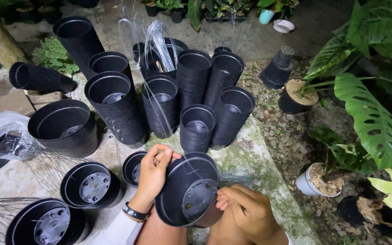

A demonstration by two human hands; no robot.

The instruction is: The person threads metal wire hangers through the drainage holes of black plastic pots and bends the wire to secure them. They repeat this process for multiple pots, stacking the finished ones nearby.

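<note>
A black plastic plant pot [188, 190] lies tilted on my lap, its open mouth facing me and drain holes visible in its base. My left hand [154, 171] grips the pot's upper left rim, fingers pinched on a thin wire that crosses the rim. My right hand [246, 209] holds the pot's right side near the bottom, fingers curled against the wall. A dark band sits on my left wrist.
Several tall stacks of black pots [196, 97] stand ahead on the concrete. Single pots with wire hangers [89, 185] sit at the left, beside loose wires [5, 213] and a plastic bag [3, 136]. Leafy plants [377, 113] and a small white pot [316, 181] fill the gravel at right.
</note>
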